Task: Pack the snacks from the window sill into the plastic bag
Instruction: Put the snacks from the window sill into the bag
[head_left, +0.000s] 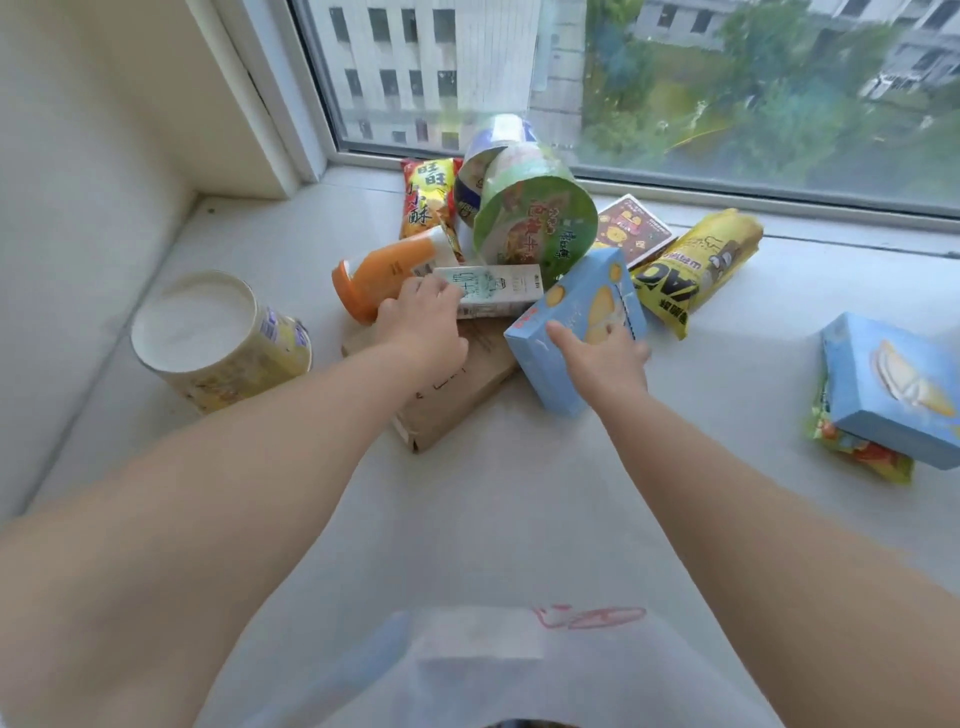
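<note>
both hands reach over the plastic bag (483, 665), which lies at the near edge of the window sill (727, 405) with red print too blurred to read, into the snack pile. the left hand (423, 325) rests on the near end of the milk carton (498, 290), fingers curled over it; whether the grip has closed cannot be told. the carton lies flat, long axis running left to right, straight ahead of that hand and touching the orange bottle (387, 273). the right hand (605, 358) holds the blue box (576, 327) from its near side, thumb along the left edge, the box tilted with its long axis pointing away toward the window. each item is nearest its own hand, and the bag lies toward the body from both, so the likely move is a pull back. legible writing: "旺旺" on the red packet (427, 197); large black letters on the yellow packet (696, 270), partly read as "ao". the green noodle cup (535, 223) bears chinese text too small to read. a second blue box (893, 384) lies far right.
</note>
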